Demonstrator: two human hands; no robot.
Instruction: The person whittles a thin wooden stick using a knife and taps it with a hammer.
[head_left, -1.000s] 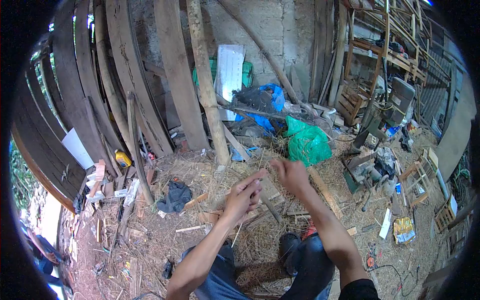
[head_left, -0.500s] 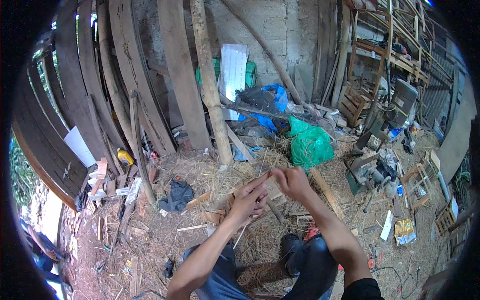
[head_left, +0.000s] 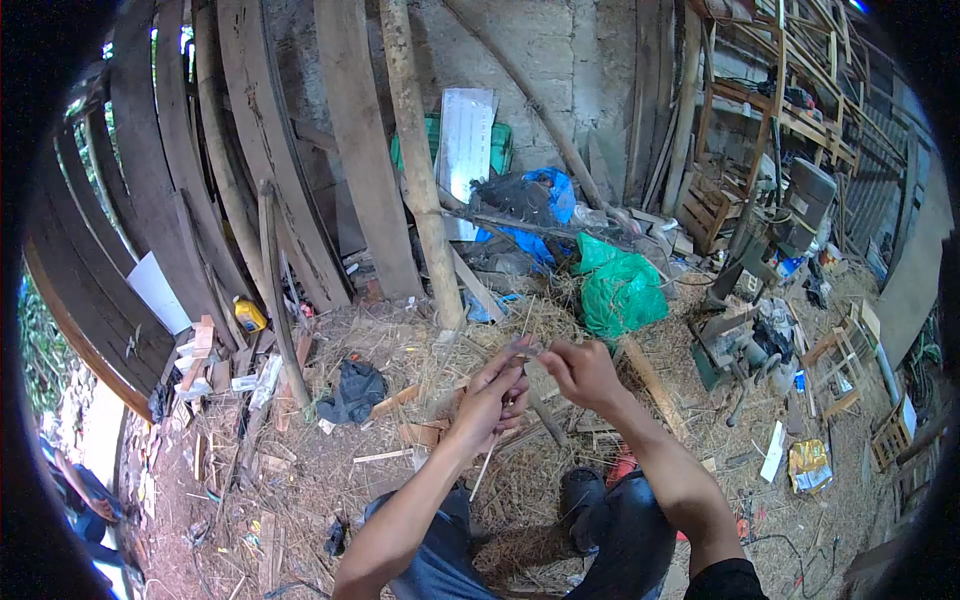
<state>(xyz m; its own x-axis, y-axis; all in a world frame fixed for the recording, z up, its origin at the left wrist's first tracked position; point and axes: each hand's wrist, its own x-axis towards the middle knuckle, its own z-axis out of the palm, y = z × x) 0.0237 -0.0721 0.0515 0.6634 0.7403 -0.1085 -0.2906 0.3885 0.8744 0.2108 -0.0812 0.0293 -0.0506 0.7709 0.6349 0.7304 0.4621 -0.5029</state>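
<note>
Dim interior, glaring daylight at left, fisheye curving the blackened edges.

Both forearms reach forward, left hand (head_left: 490,405) and right hand (head_left: 582,373) close together, fingers curled.

- The place looked like a rough woodworking shed or workshop.
- Below and around the hands (head_left: 490,405), the floor (head_left: 330,480) was strewn with shavings or straw-like scraps and wood offcuts (head_left: 272,550).
- Beyond them and to their left, tall rough planks (head_left: 370,150) leaned in a row; greenery (head_left: 40,350) and daylight showed at the far left edge.
- Straight beyond them rose a bare block wall (head_left: 540,60), with bags (head_left: 622,295) and scrap heaped at its foot.
- To their right stood a dark metal machine or stand (head_left: 750,270), its kind unclear, near small wooden frames (head_left: 835,375).
- Farther right and beyond were a timber rack (head_left: 775,110) and corrugated sheeting (head_left: 880,200).
</note>
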